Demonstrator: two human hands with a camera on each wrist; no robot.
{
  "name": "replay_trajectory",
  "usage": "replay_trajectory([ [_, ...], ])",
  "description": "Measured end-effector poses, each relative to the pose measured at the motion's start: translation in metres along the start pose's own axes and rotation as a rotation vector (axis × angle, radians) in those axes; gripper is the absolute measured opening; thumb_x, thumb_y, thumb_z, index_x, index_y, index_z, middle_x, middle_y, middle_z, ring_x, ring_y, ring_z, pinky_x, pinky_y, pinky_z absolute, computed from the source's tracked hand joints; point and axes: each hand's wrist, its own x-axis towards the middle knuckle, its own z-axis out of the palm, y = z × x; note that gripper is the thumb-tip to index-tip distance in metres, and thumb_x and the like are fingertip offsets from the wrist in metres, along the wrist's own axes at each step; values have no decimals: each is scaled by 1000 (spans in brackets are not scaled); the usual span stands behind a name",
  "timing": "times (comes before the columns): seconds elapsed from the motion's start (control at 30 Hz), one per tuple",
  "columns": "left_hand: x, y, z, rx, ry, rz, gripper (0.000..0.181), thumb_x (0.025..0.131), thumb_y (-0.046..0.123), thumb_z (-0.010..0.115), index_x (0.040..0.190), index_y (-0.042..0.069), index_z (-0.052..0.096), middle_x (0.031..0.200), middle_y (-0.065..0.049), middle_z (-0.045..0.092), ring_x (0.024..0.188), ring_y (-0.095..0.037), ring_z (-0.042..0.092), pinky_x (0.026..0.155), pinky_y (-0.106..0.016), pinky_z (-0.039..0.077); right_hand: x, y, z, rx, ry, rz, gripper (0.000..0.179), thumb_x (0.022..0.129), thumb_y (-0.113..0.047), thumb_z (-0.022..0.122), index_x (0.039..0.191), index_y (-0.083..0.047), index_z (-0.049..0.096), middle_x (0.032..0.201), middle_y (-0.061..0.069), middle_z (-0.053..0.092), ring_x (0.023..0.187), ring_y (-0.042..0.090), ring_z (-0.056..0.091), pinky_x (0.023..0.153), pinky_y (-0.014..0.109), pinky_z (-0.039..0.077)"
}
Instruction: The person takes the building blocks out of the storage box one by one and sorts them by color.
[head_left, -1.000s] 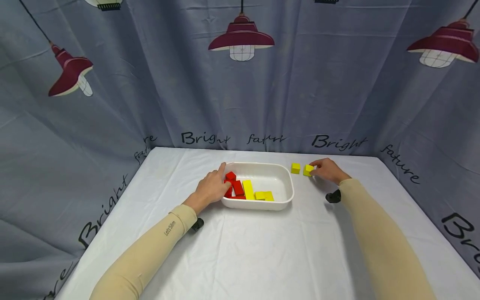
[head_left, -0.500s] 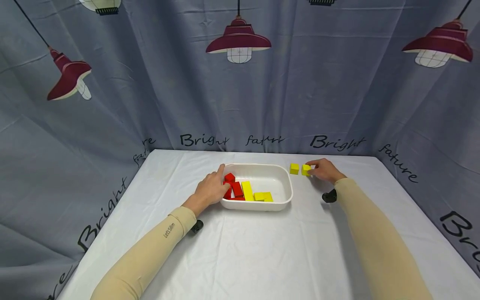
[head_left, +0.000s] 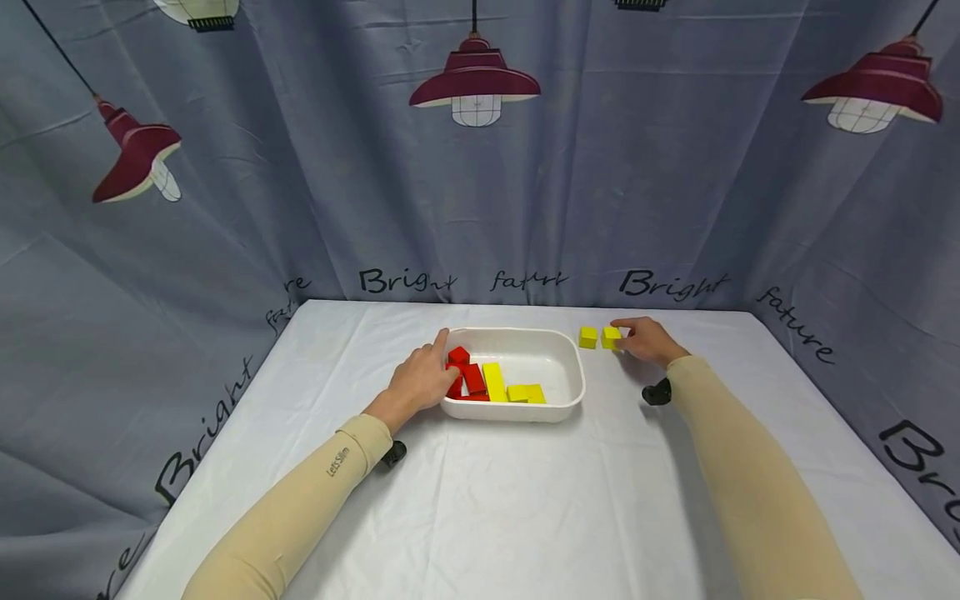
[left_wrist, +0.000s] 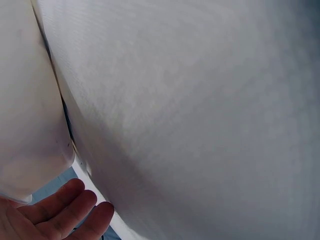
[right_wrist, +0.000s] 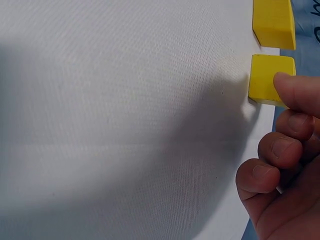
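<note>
Right hand (head_left: 649,340) pinches yellow painted-looking cube (head_left: 608,337) on white cloth-covered worktop (head_left: 525,500); similar yellow cube (head_left: 588,337) just left of its fingertips. Step in hand, judged: positioning or taking up; next move calls for steady pinch. Left hand (head_left: 422,375) grips white rectangular plastic-looking tray (head_left: 517,412): red blocks (head_left: 474,379) near its thumb, yellow blocks (head_left: 494,382) farther right

In the head view, the white tablecloth (head_left: 525,517) is lit brightly and evenly; a soft shadow is cast beside the right hand (head_left: 649,342). In the left wrist view, the tablecloth is shown dimmer and blurred.
</note>
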Motion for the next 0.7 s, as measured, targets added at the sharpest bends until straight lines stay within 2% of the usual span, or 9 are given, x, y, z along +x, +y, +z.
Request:
replay_trajectory([
  [0.17, 0, 0, 0, 0, 6, 3, 75, 97, 36, 52, 161, 18, 19, 145, -15, 52, 126, -31, 53, 104, -51, 48, 1, 2, -2, 8, -5, -14, 59, 97, -17, 62, 151, -2, 43, 122, 25, 52, 101, 33, 46, 81, 38, 42],
  [0.3, -1, 0, 0, -5, 9, -1, 75, 97, 35, 51, 161, 18, 19, 145, -16, 52, 126, -31, 53, 104, -52, 48, 0, 0, -5, 22, 9, -41, 60, 95, -16, 65, 150, -3, 45, 114, 22, 54, 97, 31, 47, 79, 38, 41],
  [0.7, 0, 1, 0, -3, 1, -8, 74, 96, 35, 51, 161, 18, 19, 143, -16, 53, 125, -31, 54, 103, -51, 48, -9, -25, -14, -3, 27, -161, 57, 92, -20, 70, 144, -5, 54, 92, 13, 56, 83, 27, 49, 69, 36, 41],
])
